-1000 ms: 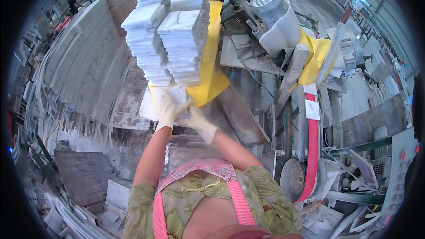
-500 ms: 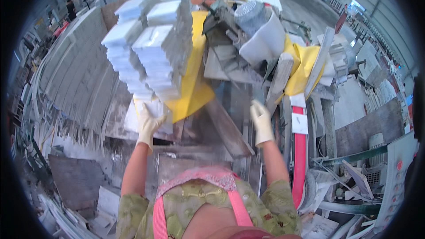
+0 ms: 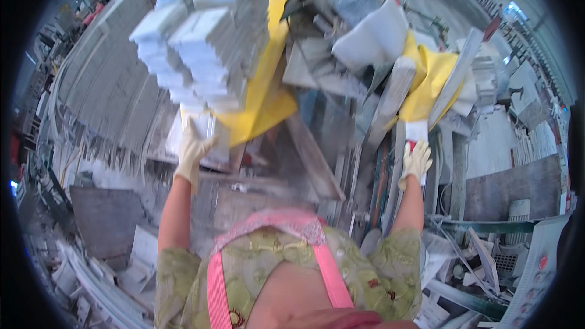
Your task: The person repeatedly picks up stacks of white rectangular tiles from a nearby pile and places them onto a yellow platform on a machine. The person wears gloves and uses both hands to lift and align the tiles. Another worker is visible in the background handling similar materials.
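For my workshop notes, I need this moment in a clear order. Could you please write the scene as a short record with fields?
Left hand: open, gloved, thumb apart from fingers, at the low white tiles
Right hand: open, gloved, fingers spread, over the red band; contact unclear
Tile stacks: tall, white, beyond the left hand
Yellow sheet: beside the stacks, on their right
Yellow cover: beyond the right hand
Picture quality: partly blurred
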`<state>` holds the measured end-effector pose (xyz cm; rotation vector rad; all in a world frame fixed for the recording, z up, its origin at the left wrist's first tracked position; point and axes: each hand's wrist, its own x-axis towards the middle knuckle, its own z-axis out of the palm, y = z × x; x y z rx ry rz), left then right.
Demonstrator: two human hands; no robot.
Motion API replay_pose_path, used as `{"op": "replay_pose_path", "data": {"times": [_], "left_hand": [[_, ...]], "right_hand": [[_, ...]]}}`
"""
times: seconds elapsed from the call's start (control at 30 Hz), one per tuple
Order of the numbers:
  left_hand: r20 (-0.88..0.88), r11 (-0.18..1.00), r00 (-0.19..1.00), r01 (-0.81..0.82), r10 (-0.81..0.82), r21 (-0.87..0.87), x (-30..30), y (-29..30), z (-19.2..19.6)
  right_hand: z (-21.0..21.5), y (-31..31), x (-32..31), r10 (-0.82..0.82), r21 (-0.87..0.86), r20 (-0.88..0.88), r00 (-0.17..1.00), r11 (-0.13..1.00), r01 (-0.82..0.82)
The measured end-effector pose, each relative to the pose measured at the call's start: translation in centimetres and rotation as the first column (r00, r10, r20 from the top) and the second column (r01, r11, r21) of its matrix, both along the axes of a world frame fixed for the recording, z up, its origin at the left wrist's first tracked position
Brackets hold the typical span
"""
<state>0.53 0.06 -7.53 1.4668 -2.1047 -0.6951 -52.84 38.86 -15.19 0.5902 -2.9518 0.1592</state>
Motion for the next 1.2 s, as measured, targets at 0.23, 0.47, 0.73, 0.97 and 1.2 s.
{"op": "replay_pose_path", "data": {"times": [0.23, 0.47, 0.73, 0.97, 1.2], "left_hand": [[0.097, 0.999, 0.994, -0.048, 0.049, -0.007, 0.1, 0.0, -0.3], [0.173, 0.996, 0.981, -0.088, 0.090, -0.017, -0.5, 0.4, 0.4], [0.170, 0.995, 0.981, -0.091, 0.097, -0.040, -0.3, -0.2, -0.4], [0.150, 0.996, 0.985, -0.081, 0.087, -0.044, -0.2, -0.4, -0.8], [0.147, 0.996, 0.985, -0.089, 0.092, -0.026, -0.3, -0.2, -0.5]], "right_hand": [[-2.7, 0.8, 0.1, 0.011, -0.078, -0.143, 0.990, 0.997, -0.023], [-1.7, 2.0, 2.2, -0.088, -0.055, -0.129, 0.988, 0.995, 0.081], [-0.5, 2.6, 2.3, 0.179, -0.062, -0.203, 0.963, 0.979, -0.195], [1.3, 1.3, 4.4, 0.169, -0.193, -0.235, 0.957, 0.957, -0.216], [1.2, 1.3, 5.9, 0.229, -0.263, -0.121, 0.966, 0.931, -0.254]]}}
